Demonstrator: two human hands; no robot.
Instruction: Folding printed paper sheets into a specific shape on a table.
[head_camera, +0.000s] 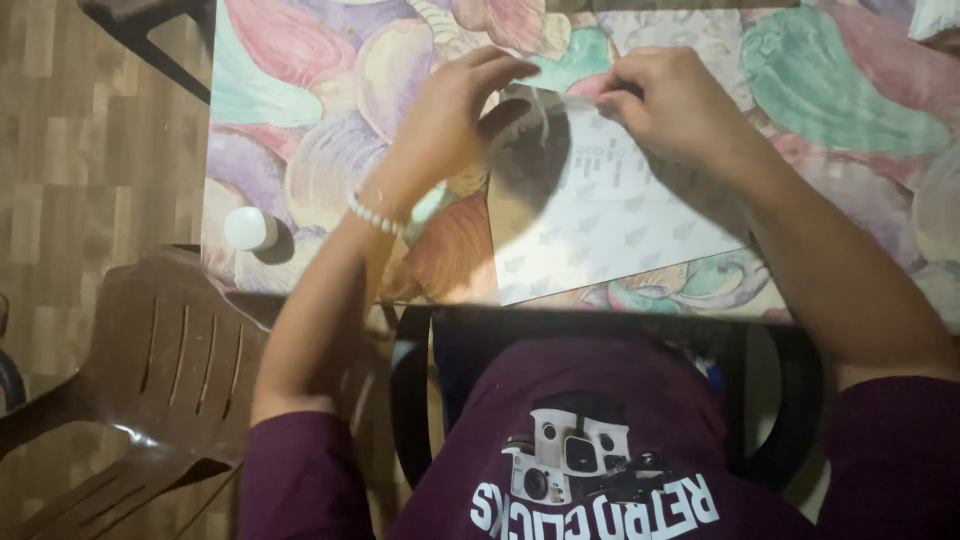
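Observation:
A sheet of pale patterned paper (610, 215) lies on a table covered with a colourful painted cloth (300, 90). My left hand (455, 110) rests on the sheet's far left corner, fingers stretched toward the top edge; a white bead bracelet is on that wrist. My right hand (675, 100) pinches the far edge of the sheet, which looks lifted or folded there. The two hands are close together over the top edge. The exact fold is blurred.
A small white round bottle or cap (248, 228) stands near the table's left front corner. A brown plastic chair (160, 370) sits at the lower left on the wood-pattern floor. I sit on a dark chair at the table's front edge.

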